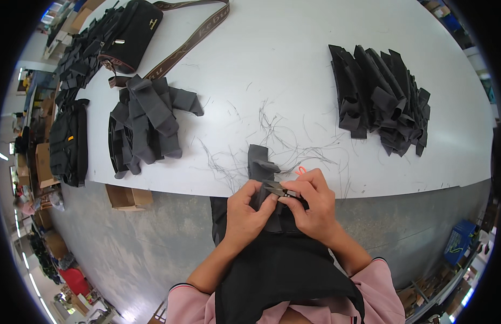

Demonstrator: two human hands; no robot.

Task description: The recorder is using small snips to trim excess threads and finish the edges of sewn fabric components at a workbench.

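Dark grey fabric, in the form of a narrow strip (257, 155), lay at the near edge of the table, pinched between the thumb and fingers of the left hand (246, 211). Its long axis ran roughly front to back; the far end rested on the tabletop and pointed away from the person, and a short folded flap stood out to the right. The right hand (316, 204) was closed around small thread snips (275, 189), whose blades pointed leftward and slightly away from the person, across the strip and close to the left fingertips; whether the blades were parted could not be told. A pink-orange loop (300, 170) showed just beside the right fingers. Loose threads (272, 127) were scattered beyond the hands over the white table (293, 59). Farther out, similar strips formed a left pile (148, 121) and a right pile (377, 92). Behind the left pile stood a black bag (133, 38) with a brown strap (192, 46).
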